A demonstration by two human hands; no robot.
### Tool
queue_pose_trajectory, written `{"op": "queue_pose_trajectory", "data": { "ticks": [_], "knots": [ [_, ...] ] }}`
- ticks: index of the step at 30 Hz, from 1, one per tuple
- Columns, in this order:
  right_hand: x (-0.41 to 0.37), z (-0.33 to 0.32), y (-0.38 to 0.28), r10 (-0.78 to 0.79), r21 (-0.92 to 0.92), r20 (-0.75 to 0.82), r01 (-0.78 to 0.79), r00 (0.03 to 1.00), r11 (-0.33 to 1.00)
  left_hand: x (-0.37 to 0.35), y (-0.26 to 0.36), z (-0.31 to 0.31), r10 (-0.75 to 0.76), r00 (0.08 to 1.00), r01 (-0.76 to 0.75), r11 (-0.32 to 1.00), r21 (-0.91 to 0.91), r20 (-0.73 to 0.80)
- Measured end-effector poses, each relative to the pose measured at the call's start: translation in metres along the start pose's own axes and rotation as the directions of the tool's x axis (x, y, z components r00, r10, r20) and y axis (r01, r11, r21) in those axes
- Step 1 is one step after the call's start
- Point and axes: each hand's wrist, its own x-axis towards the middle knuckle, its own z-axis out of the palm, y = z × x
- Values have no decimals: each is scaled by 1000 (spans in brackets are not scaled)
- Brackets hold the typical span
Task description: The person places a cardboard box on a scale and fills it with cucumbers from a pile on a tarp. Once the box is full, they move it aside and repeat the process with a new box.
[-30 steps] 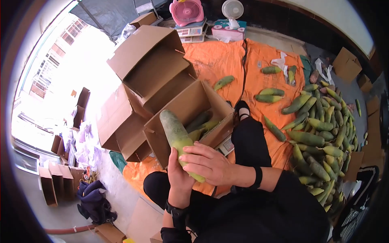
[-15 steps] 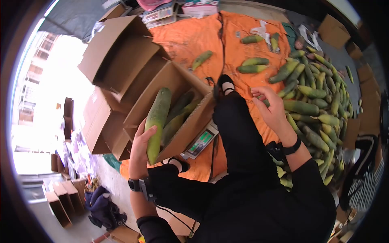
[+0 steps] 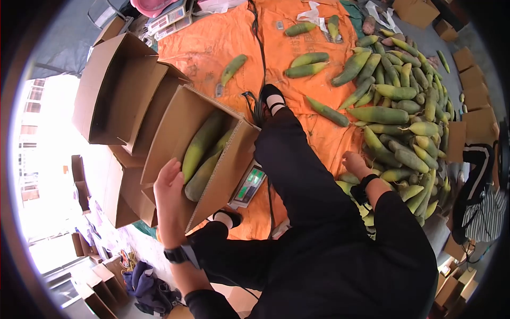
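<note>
A cardboard box (image 3: 234, 159) stands tilted in front of me with several green radishes (image 3: 203, 142) lying in it. At its near left edge is my left hand (image 3: 169, 183), fingers extended beside the tip of the uppermost radish and holding nothing. My right hand (image 3: 355, 162) is at the near side of a large pile of green radishes (image 3: 396, 114). Its fingers point down and are mostly hidden, so a grip cannot be made out. Beneath the box, a digital scale (image 3: 248, 186) shows its lit green display.
More cardboard boxes (image 3: 119, 90) stand to the left. An orange sheet (image 3: 212, 45) covers the ground, with a few loose radishes (image 3: 234, 69) on it. A black cable (image 3: 260, 48) crosses it. Further scales (image 3: 170, 21) and a pink basin (image 3: 151, 5) are at the back.
The green radish in my left hand has been let go and now lies in the box. My right hand has moved down toward the pile. The view has shifted to the right.
</note>
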Motion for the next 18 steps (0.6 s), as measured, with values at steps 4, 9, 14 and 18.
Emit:
{"op": "queue_pose_trajectory", "data": {
  "ticks": [4,9,14,18],
  "knots": [
    [39,1,2,114,24,-87,-112,990,993,-63,41,24,229,946,-159,944,-288,228],
    [84,-32,-29,200,-140,-152,-221,968,965,-71,16,79,124,783,-213,974,75,609],
    [128,-39,-32,115,-262,-210,-169,971,950,-74,-10,96,-93,709,-348,815,462,699],
    [153,-18,-23,102,-241,-227,-158,968,958,-68,-20,99,-55,728,-345,832,434,684]
  ]
}}
